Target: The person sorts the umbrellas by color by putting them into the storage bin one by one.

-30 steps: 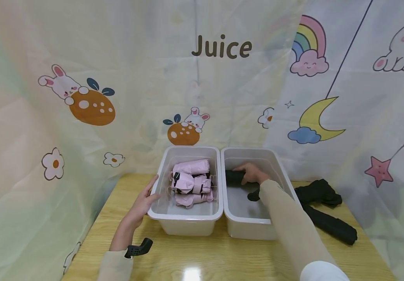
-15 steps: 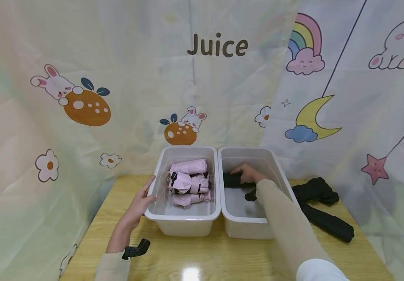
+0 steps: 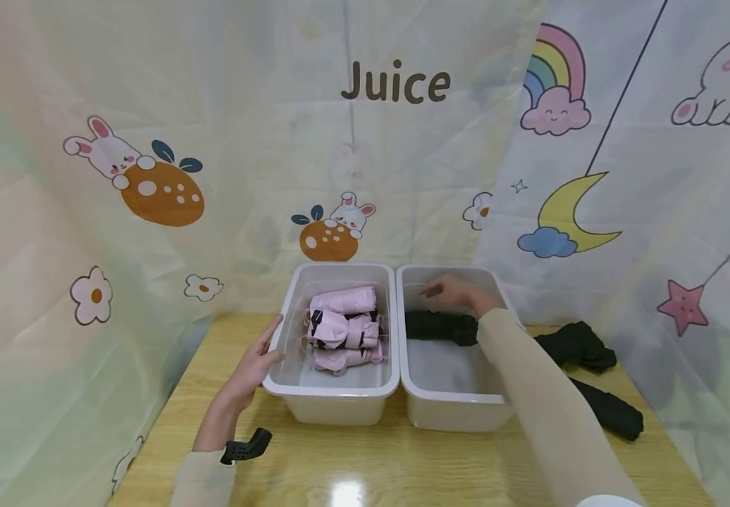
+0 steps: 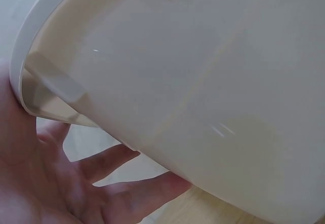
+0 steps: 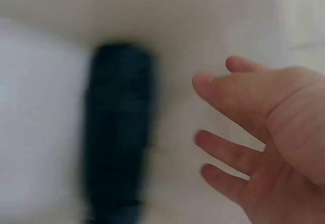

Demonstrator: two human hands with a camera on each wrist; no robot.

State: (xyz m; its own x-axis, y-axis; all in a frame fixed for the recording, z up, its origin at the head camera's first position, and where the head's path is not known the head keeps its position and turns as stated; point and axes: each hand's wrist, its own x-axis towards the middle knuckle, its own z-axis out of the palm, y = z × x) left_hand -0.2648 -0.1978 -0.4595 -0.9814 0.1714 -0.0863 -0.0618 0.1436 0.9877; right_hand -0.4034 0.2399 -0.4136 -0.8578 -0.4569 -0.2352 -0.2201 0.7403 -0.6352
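My right hand hovers inside the right bin, just behind a rolled black cloth bundle. In the right wrist view the fingers are apart and hold nothing; the black roll lies beside them, blurred. My left hand rests at the left rim of the left bin. In the left wrist view its spread fingers touch the bin's outer wall. Inside the left bin lie several pink rolled bundles with black patches, one wrapped with a band like a bow.
On the wooden table to the right of the bins lie a crumpled black cloth bundle and a long black roll. The two bins stand side by side. A printed curtain hangs close behind them.
My right hand has let go of the black roll and moved up and back from it. The roll now lies straight across the bin. My left hand stays at the rim.
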